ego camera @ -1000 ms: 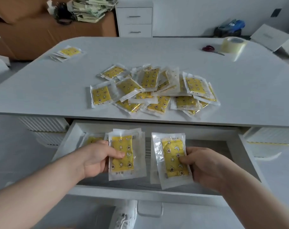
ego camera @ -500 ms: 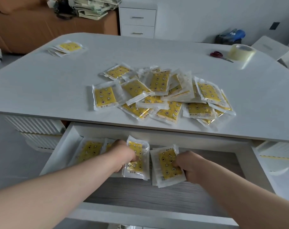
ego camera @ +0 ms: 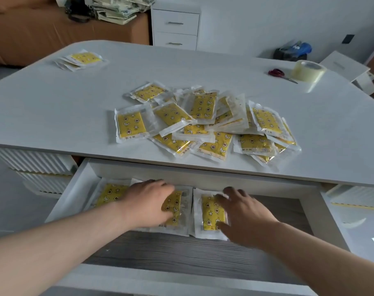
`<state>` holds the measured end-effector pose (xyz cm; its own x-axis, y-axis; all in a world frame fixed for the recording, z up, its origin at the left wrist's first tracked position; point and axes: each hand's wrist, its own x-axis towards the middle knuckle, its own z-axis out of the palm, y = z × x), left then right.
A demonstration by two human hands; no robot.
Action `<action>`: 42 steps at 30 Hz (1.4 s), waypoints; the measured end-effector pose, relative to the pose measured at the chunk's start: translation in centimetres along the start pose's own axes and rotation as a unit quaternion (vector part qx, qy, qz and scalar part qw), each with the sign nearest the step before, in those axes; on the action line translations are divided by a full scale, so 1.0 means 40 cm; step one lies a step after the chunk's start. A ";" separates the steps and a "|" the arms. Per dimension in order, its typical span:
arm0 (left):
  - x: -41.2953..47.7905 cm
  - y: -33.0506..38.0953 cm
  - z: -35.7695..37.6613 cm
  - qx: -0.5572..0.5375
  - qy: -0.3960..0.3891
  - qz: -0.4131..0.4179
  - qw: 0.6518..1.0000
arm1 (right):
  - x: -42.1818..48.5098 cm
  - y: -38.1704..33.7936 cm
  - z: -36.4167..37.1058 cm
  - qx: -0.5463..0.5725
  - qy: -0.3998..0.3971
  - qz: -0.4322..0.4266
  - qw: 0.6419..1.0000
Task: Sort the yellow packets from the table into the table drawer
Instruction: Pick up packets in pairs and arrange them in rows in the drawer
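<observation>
A roll of tape [ego camera: 309, 70] and red scissors [ego camera: 276, 73] lie far back on the white table [ego camera: 53, 99]. The table's edge hangs over the back of the open drawer [ego camera: 331, 221]. The yellow packets [ego camera: 203, 122] have stars and moons on them and clear wrap. They sit piled on the table, and three more lie flat in the drawer. The left hand [ego camera: 147, 201] rests flat on the middle packet [ego camera: 175, 208]. The right hand [ego camera: 243, 214], fingers spread, touches the packet beside it [ego camera: 210, 212].

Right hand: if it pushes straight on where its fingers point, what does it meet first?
Probably the drawer's white back wall, just beyond the packet under the right hand; depth is unclear.
</observation>
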<state>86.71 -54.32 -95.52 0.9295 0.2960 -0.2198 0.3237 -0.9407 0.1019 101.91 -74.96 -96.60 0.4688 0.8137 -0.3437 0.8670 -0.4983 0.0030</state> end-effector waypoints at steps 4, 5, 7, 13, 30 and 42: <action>-0.009 -0.020 0.023 0.086 -0.107 0.083 0.987 | -0.011 -0.012 0.030 -0.105 0.041 -0.101 0.988; -0.005 -0.022 0.028 0.093 -0.105 0.086 0.986 | -0.003 -0.015 0.028 -0.110 0.035 -0.103 0.988; 0.003 -0.018 0.033 0.105 -0.092 0.099 0.985 | 0.008 -0.021 0.020 -0.111 0.019 -0.107 0.988; 0.008 -0.008 0.046 0.096 -0.075 0.100 0.988 | 0.014 -0.053 0.027 -0.086 0.028 -0.107 0.990; 0.007 -0.026 0.054 0.055 -0.066 0.073 0.994 | 0.033 -0.029 0.011 0.642 0.049 0.263 0.718; 0.010 -0.021 0.061 0.060 -0.054 0.107 0.991 | -0.002 -0.039 0.033 -0.055 0.031 -0.090 0.994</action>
<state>86.39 -53.83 -98.04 0.9483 0.0742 -0.3087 0.0921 -0.9948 0.0435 100.31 -74.63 -97.84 0.3117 0.9054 -0.2884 0.9491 -0.3108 0.0499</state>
